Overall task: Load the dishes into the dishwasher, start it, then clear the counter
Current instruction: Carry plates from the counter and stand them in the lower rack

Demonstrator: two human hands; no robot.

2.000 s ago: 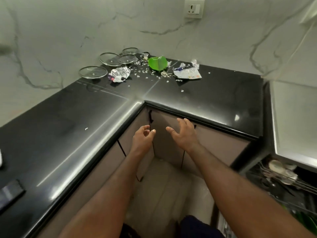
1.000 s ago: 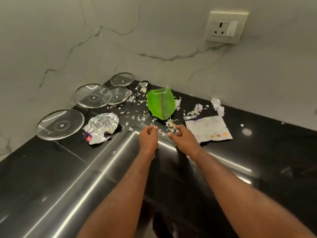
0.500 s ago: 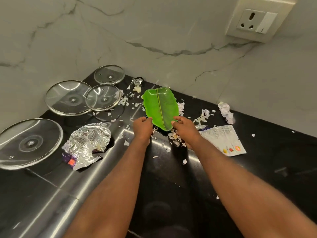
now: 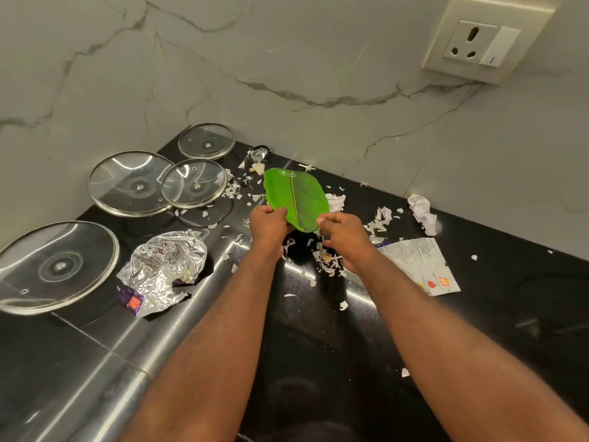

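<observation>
Bench [image 4: 318, 362]: one.
Glass lids: four, namely the front-left lid [image 4: 59, 266], the large lid [image 4: 127, 183], the middle lid [image 4: 195, 183] and the back lid [image 4: 207, 141].
Green leaf-shaped plate [image 4: 294, 194]: one.
Hands: two, the left hand [image 4: 267, 226] and the right hand [image 4: 344, 239].
Crumpled foil: two pieces, the large foil wrapper [image 4: 167, 266] and the small foil scrap [image 4: 256, 153].
Printed sachet [image 4: 420, 266]: one, flat.
Crumpled paper wads: two, the wad behind the plate [image 4: 336, 200] and the wad near the wall [image 4: 422, 213].
Torn white scraps [image 4: 325, 263]: too many to count.
Wall socket [image 4: 475, 43]: one, with one switch [image 4: 500, 46].
</observation>
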